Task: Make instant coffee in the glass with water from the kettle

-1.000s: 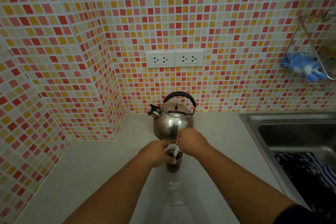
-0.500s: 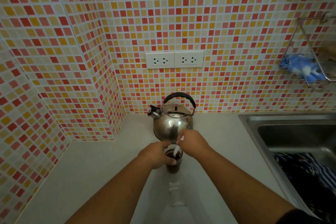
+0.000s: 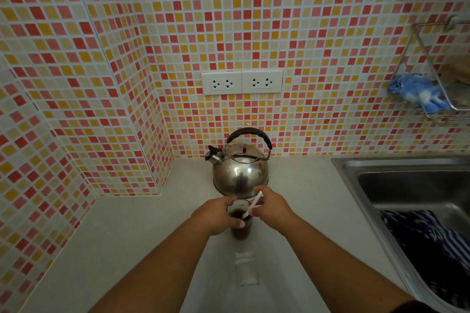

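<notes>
Gripping the glass point(image 3: 240, 221) with your left hand point(image 3: 220, 213), you have the fingers wrapped round its left side and the thumb lying across its near wall. The glass stands upright on the tabletop point(image 3: 132, 236) and holds dark brown liquid to well above the middle. Your right hand point(image 3: 270, 208) is closed in a pinch on a white spoon point(image 3: 251, 208), whose handle tilts up and to the right while its lower end sits inside the glass at the liquid surface.

The kettle point(image 3: 240, 170), polished steel with a black arched handle, stands upright just behind the glass, spout pointing left; its base edge is very near your knuckles, and you cannot tell from this view whether they touch.

A small clear sachet point(image 3: 245, 269) lies flat on the tabletop nearer to you than the glass, between your forearms.

Two white double sockets point(image 3: 241, 82) sit side by side on the tiled wall point(image 3: 318, 58) above the kettle. A steel sink point(image 3: 407, 185) lies to the right with dark striped cloth point(image 3: 432, 241) in its basin. A wire rack point(image 3: 437, 79) on the wall at upper right holds a blue and white cloth point(image 3: 417, 93).
</notes>
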